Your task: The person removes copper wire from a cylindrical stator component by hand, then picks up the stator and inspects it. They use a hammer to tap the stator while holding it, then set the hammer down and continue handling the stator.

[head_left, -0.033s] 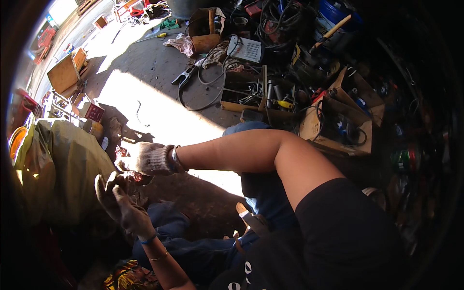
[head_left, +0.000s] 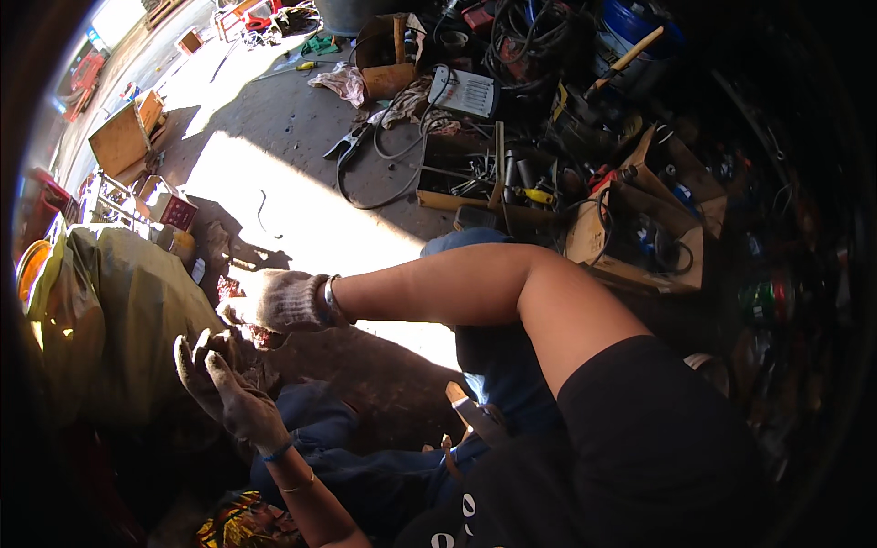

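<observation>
My right hand [head_left: 285,301], in a grey knit glove, reaches across to the left. Its fingers are closed around something I cannot make out, in strong sunlight and shadow. Just beneath it shows a dark reddish, rough-looking part [head_left: 265,339]. Lower and nearer, my left hand [head_left: 228,393], also gloved, is raised with its fingers apart and nothing visible in them. It is close to the reddish part; whether they touch is hidden. A large olive-yellow cover [head_left: 137,315] bulges up to the left of both hands.
Ahead lie a metal clamp [head_left: 349,142] with a black cable and a wooden tray [head_left: 441,196] of wrenches. Cardboard boxes [head_left: 589,233] stand to the right. A wooden handle [head_left: 630,57] sticks up behind. Another wooden box [head_left: 121,142] stands far left.
My left hand has shifted slightly left and down, its fingers still apart. My right hand has barely moved.
</observation>
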A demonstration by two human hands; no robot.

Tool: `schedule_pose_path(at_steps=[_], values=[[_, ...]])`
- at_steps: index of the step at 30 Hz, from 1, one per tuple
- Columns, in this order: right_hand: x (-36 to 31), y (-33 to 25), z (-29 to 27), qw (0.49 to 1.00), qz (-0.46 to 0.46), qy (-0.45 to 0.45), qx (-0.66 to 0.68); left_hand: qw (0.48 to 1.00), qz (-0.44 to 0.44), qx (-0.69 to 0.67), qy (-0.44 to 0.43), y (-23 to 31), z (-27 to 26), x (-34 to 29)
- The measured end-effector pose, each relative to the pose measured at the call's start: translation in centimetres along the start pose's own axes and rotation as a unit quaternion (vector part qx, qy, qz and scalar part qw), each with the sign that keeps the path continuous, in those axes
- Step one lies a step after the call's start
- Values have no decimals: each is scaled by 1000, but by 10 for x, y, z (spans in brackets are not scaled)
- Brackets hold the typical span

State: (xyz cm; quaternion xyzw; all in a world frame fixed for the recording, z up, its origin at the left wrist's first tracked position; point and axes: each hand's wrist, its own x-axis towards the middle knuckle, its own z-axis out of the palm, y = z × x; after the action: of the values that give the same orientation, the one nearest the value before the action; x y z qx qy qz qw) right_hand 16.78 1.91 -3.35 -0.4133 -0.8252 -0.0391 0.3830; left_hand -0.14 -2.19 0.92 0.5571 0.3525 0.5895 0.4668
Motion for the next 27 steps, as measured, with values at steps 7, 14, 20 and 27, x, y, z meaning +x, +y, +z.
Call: schedule_pose_path(at_steps=[7,14,20,27], values=[[-6,-38,-5,976,56,-146,149,903,-305,-264,-150,-30,-48,8],[-31,-39,-27,937,-190,-143,-256,906,-321,-274,-35,-21,-13,-9],[-20,-37,-52,854,198,-242,415,903,-292,-283,-136,-16,-13,15],[-56,-30,-95,992,8,-113,57,852,-257,-455,-42,-18,-59,37]])
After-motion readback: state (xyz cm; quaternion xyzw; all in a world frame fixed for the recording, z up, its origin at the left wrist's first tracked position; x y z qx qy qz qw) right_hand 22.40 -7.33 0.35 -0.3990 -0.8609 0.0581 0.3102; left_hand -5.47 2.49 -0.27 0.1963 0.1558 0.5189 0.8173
